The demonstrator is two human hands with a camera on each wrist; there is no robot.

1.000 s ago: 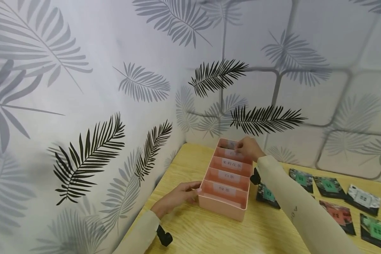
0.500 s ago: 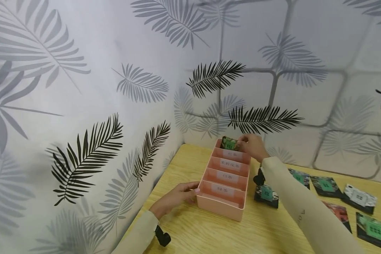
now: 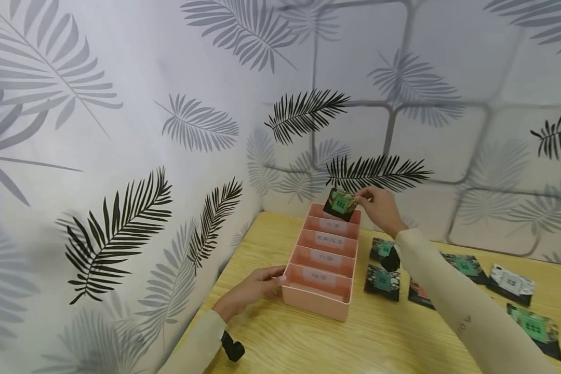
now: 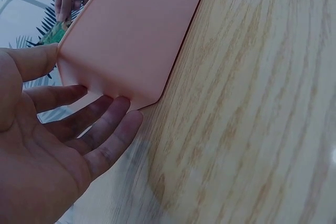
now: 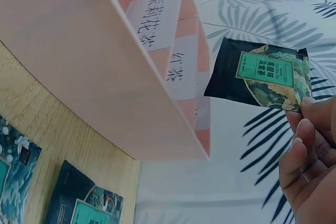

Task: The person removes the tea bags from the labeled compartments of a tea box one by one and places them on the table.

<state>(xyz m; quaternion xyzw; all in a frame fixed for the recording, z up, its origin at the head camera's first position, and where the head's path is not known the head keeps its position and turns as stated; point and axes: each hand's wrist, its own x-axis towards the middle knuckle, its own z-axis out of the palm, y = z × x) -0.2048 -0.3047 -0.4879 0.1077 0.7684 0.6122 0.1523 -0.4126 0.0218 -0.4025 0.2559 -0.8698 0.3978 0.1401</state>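
A pink box (image 3: 315,307) with labelled compartments in a row stands on the wooden table. My right hand (image 3: 381,208) pinches a dark tea packet (image 3: 340,204) with a green label by its edge, thumb against finger. In the head view the packet is tilted above the box's rearmost compartment; the right wrist view shows all of the packet (image 5: 262,74) apart from the box wall. At the near left corner my left hand (image 3: 252,291) touches the box. In the left wrist view its thumb is at the rim and its extended fingertips (image 4: 123,106) rest on the wall.
Several tea packets lie flat right of the box, among them a teal-labelled one (image 3: 382,282), a white one (image 3: 511,283) and a green-labelled one (image 3: 535,328). My right forearm (image 3: 453,301) passes over them. Patterned fabric walls (image 3: 205,78) border the table behind and left.
The tea packet has come up from the rearmost compartment in my right hand and now tilts above it. My left hand stays at the box corner. The head view has turned slightly right.
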